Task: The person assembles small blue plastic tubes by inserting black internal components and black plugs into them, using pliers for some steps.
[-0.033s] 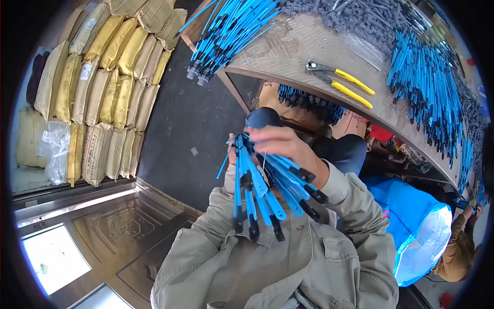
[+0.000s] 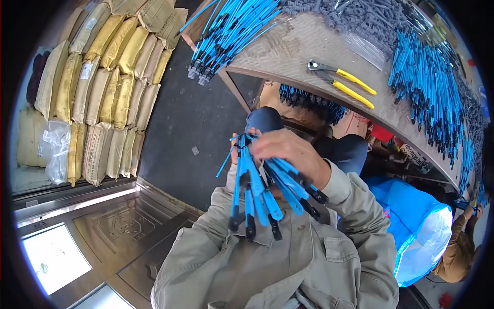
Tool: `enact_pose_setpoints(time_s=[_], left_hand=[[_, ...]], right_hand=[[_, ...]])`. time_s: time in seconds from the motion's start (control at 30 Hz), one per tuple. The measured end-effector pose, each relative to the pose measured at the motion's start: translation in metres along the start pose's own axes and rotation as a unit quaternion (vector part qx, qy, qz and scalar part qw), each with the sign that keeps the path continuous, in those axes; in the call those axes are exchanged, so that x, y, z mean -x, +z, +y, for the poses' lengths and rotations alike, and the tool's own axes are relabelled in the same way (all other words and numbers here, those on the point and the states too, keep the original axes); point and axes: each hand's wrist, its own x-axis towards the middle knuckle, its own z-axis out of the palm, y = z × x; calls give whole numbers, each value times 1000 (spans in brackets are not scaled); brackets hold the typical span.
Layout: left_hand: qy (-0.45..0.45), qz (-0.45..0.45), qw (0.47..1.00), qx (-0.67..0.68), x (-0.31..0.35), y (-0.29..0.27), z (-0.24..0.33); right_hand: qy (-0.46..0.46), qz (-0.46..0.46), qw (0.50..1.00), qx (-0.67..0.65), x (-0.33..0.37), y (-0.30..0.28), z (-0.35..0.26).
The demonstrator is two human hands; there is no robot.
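In front of my chest I hold a fanned bundle of blue plastic strips [image 2: 257,193] with black ends, which hang down and spread out. Behind the bundle's top is my left hand [image 2: 234,149], mostly hidden and closed around the gathered ends. My right hand [image 2: 290,149] reaches across from the right, its fingers bent together on the upper part of the strips. Its fingertips are partly hidden. Beyond my hands, yellow-handled pliers [image 2: 350,85] lie on the table [image 2: 288,56].
More blue strips lie on the table at the far left [image 2: 231,31] and right [image 2: 427,82], beside a heap of grey fittings [image 2: 360,20]. Stacked sacks [image 2: 98,92] stand at left. A blue bag [image 2: 411,216] is at my right; another person [image 2: 458,252] sits beyond it.
My right hand has drawn its fingers in and lowered slightly over the strips. A few strips have swung a little to the left.
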Motion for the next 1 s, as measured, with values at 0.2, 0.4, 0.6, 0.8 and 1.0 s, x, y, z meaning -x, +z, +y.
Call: enact_pose_setpoints(time_s=[0.2, 0.4, 0.6, 0.8, 1.0], left_hand=[[-9, 83, 970, -229, 98, 16, 5], [35, 209, 782, -586, 66, 74, -6], [-95, -153, 807, -563, 62, 157, 1], [-150, -205, 793, -553, 48, 179, -14], [-175, -237, 767, -570, 56, 194, -10]], right_hand=[[19, -66, 998, -10, 4, -12, -8], [104, -61, 984, -130, 10, -15, -14], [267, 39, 911, -313, 22, -4, -11], [309, 35, 897, -313, 32, -15, -6], [289, 19, 931, -220, 25, -8, -30]])
